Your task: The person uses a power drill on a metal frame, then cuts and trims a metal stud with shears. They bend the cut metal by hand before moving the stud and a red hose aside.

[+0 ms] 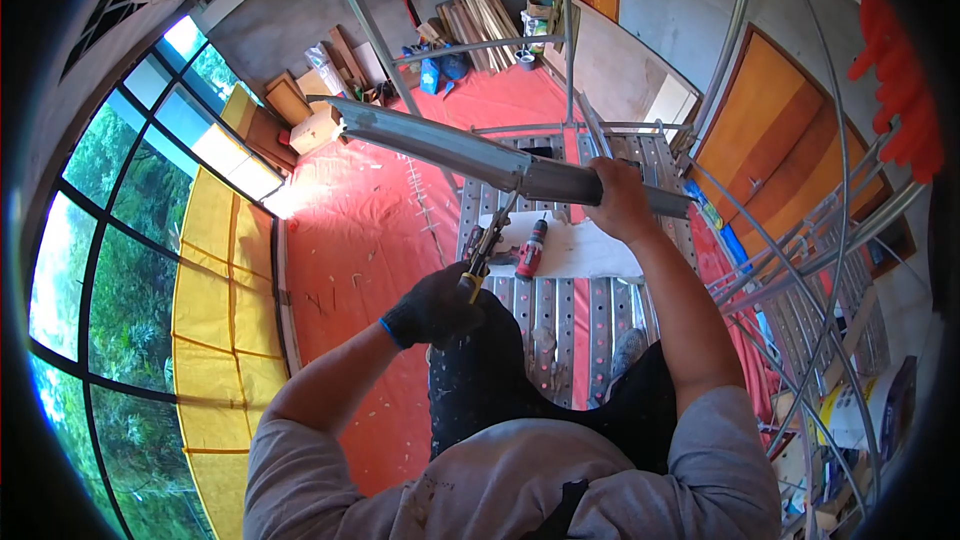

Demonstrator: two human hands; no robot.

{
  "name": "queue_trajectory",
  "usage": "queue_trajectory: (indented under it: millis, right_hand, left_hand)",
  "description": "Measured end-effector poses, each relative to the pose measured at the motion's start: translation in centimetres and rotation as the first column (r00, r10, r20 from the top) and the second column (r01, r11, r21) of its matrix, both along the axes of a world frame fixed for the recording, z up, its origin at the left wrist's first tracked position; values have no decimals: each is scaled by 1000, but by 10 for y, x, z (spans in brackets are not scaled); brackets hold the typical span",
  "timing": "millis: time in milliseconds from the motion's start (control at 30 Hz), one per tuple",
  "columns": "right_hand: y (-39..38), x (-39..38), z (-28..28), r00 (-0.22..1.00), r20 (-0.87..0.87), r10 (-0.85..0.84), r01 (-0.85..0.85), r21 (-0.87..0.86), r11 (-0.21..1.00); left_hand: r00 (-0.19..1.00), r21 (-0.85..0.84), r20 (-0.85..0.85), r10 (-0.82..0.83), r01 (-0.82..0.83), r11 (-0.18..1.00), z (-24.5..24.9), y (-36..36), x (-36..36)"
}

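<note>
My left hand (440,308), in a dark glove with a blue cuff, is closed around the yellow-and-black handles of metal snips (487,240). The tip of the snips meets the lower edge of a long grey metal channel (430,140) near its middle, where the channel has a notch or joint. My bare right hand (618,202) grips the channel right of that spot. The channel slants across the view, its far end up at the left. Beneath it, a red and black cordless drill (532,250) lies on a white sheet (585,248) on the perforated metal platform (560,340).
Scaffold tubes (568,40) rise in front and at the right. Red sheeting (350,270) covers the floor below. Large windows (140,230) and yellow covering (230,290) stand at left; wood strips (485,25) lean on the far wall. Orange doors (765,130) are at right.
</note>
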State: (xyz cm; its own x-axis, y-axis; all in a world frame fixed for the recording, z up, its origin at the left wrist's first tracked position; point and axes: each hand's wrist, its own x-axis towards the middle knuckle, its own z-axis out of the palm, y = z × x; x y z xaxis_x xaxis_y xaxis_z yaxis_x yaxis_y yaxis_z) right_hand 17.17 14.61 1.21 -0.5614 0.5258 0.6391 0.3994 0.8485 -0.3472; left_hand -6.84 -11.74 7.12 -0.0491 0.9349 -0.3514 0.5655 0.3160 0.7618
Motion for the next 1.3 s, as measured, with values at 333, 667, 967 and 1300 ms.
queue_trajectory:
  millis: [333, 667, 967, 1300]
  right_hand:
    - [4, 1, -11, 1000, -24, -18, 19, 14, 1000]
    - [12, 6, -10, 990, 101, -94, 96, -20, 995]
    - [8, 3, -7, 999, 17, -37, 36, 36, 999]
    - [-7, 9, 13, 1000, -23, -17, 18, 59, 998]
  left_hand:
    - [980, 128, -200, -20, 46, 991, -13, 9, 5]
    - [940, 139, -339, 37, 11, 990, -20, 14, 8]
    - [979, 151, 203, -13, -18, 988, -6, -12, 3]
    - [971, 219, 219, -97, 48, 974, 3, -28, 1]
